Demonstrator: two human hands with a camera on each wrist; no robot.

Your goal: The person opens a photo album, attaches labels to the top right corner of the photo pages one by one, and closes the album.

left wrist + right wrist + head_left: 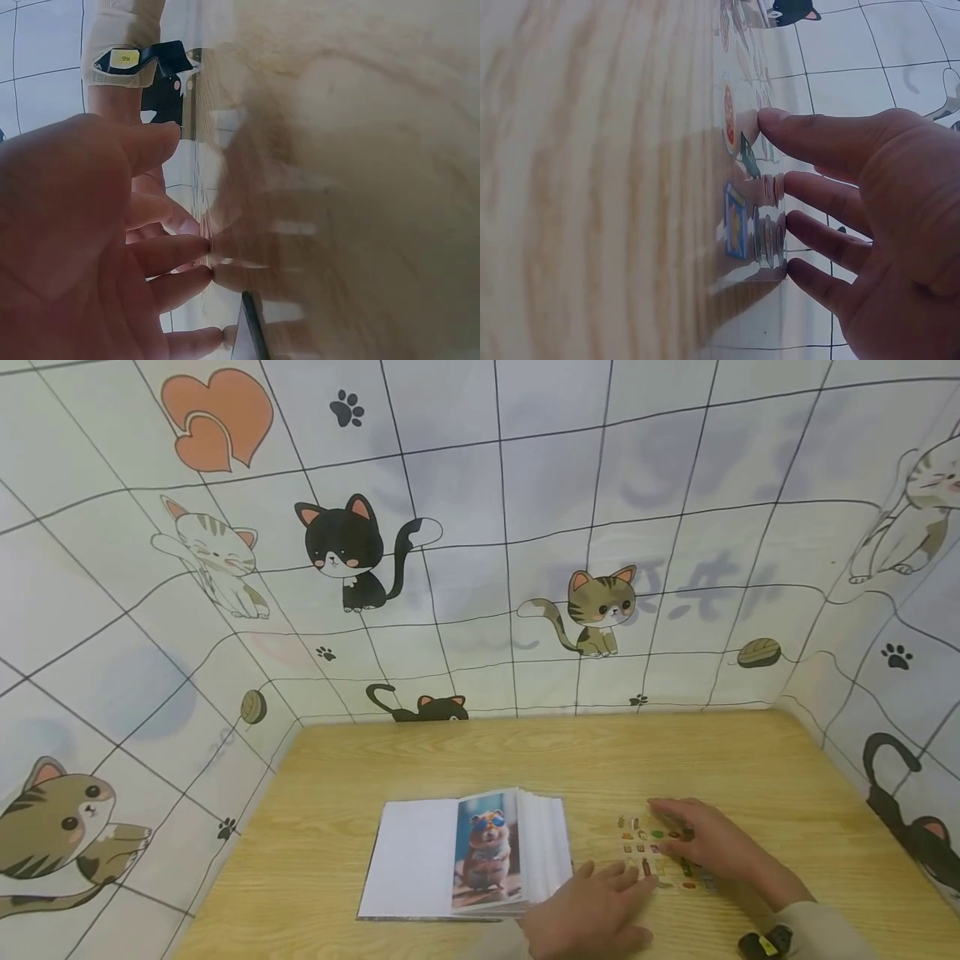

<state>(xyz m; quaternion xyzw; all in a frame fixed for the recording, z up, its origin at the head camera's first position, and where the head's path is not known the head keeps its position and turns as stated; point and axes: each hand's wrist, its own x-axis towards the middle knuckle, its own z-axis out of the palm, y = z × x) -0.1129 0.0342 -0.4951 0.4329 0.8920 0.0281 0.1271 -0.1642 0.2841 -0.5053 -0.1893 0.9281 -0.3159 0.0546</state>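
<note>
A clear sticker sheet [640, 849] with rows of small food pictures lies on the table to the right of an open photo album. My right hand [708, 839] rests over the sheet's right part, covering some stickers. In the right wrist view its extended fingertips [799, 221] touch the sheet. My left hand [588, 914] lies palm down between the album's lower right corner and the sheet, its fingers spread. The left wrist view shows those fingertips [196, 275] touching down at the surface, beside a dark edge, probably the album's.
The open album [411, 856] has a blank white left page and a photo [487, 860] of a hamster in sunglasses on the right. A wood-grain table [555, 752] bears everything. Cat-patterned cloth walls [465, 552] close off the back and both sides.
</note>
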